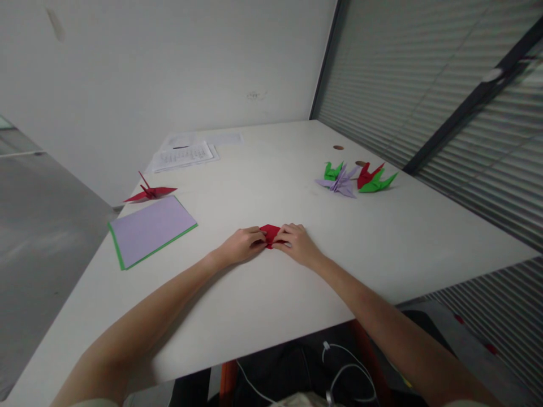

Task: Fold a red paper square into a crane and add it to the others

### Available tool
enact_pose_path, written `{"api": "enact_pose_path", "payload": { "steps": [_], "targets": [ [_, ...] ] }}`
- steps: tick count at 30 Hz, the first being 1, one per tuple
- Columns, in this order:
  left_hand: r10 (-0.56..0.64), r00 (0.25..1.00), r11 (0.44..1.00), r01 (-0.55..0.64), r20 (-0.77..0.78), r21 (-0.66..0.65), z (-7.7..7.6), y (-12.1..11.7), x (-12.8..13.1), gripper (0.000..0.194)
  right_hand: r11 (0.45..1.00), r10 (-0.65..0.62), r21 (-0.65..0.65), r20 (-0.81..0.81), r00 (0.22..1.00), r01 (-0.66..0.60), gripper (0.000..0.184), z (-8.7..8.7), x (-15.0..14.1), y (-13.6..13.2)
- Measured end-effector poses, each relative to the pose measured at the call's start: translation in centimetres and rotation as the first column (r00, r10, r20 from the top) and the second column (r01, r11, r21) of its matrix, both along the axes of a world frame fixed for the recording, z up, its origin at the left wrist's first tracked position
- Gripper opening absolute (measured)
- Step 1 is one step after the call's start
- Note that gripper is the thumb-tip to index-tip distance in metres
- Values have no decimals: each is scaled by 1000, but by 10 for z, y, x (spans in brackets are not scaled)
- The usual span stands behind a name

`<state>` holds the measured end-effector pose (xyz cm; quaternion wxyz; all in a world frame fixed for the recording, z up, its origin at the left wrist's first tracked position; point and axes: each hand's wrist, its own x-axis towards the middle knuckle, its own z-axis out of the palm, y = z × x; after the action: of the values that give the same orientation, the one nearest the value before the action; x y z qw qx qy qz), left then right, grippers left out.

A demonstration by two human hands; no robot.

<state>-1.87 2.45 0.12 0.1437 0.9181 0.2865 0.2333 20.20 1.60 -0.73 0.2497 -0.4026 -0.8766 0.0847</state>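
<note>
A small folded red paper lies on the white table in front of me. My left hand presses on its left side with the fingers curled and pinched at the paper's edge. My right hand does the same from the right, fingertips closed on the paper. Most of the red paper is hidden under the fingers; only its far corner shows.
A stack of lilac and green paper sheets lies at the left. A finished red paper crane stands behind it. Several cranes, green, lilac and red, stand at the right. Printed sheets lie near the far wall.
</note>
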Motion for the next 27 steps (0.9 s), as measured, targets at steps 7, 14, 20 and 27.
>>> {"api": "enact_pose_path", "payload": {
  "steps": [7,14,20,27],
  "targets": [
    [84,992,996,-83,98,-16,-4,-2,0,20,977,-208,-40,34,978,209,25,-6,-9,1],
    [145,972,981,-117,184,-157,-7,0,3,24,929,-357,-71,73,931,362,25,-9,-15,3],
    [310,925,943,-268,221,-199,-11,-3,14,17,911,-398,-89,74,914,403,27,-7,-17,4],
    [362,908,929,-334,212,-157,-17,1,15,20,911,-398,-91,69,915,403,27,-8,-16,4]
  ]
}}
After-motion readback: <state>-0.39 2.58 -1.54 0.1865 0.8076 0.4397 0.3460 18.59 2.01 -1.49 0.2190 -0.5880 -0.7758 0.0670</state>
